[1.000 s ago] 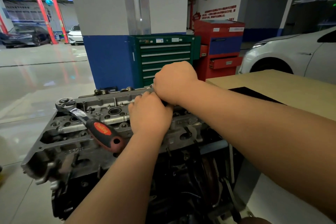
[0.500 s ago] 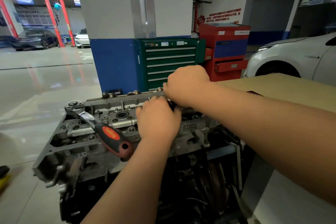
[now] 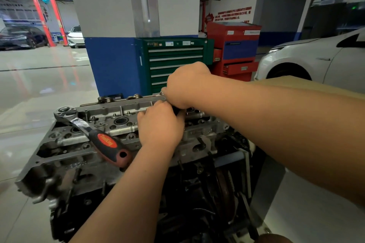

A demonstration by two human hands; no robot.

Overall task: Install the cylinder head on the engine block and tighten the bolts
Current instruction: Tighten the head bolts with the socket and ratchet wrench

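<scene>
Garage same; left hand (image 3: 161, 124), right hand (image 3: 185, 85) still on cylinder head (image 3: 126, 129); ratchet (image 3: 106, 142) unmoved.

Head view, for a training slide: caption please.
Right hand grips a dark tool on the cylinder head, left hand against it; a red-handled ratchet lies alongside.

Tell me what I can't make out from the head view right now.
1. Dark tool, head view: only a sliver shows under the right hand, beside the left hand; its type and any bolt beneath are covered.
2. Ratchet wrench: whether it sits on a bolt is hidden by its own head.
3. Engine block: lower part dark, cut off by the bottom edge.
4. Red wall lettering: too small.
</scene>
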